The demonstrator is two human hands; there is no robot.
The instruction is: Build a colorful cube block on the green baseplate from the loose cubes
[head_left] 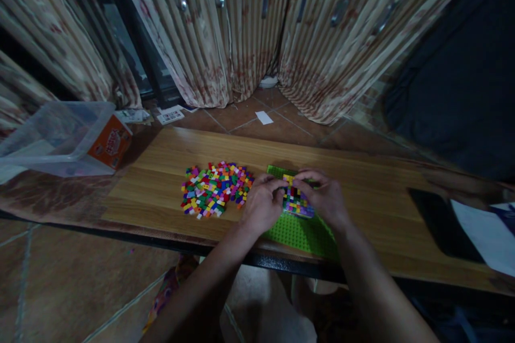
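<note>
A green studded baseplate (295, 235) lies near the front edge of the wooden board. On it sits a block of many-coloured toy bricks (298, 206), yellow at the far end and purple along the near side. My left hand (263, 201) is at the block's left side, fingers bent in and their tips at its upper left. From the right, my right hand (324, 195) reaches over the block with thumb and fingers pinched at its far part. Whatever small piece either hand may hold is hidden by the fingers. Left of my left hand spreads a pile of loose bricks (217, 187).
The wooden board (153, 187) rests on a low table. A clear plastic bin (60, 139) and an orange box (110, 142) stand at the left. A dark flat object (442, 225) and white paper (485, 233) lie at the right. Striped curtains (249, 37) hang behind.
</note>
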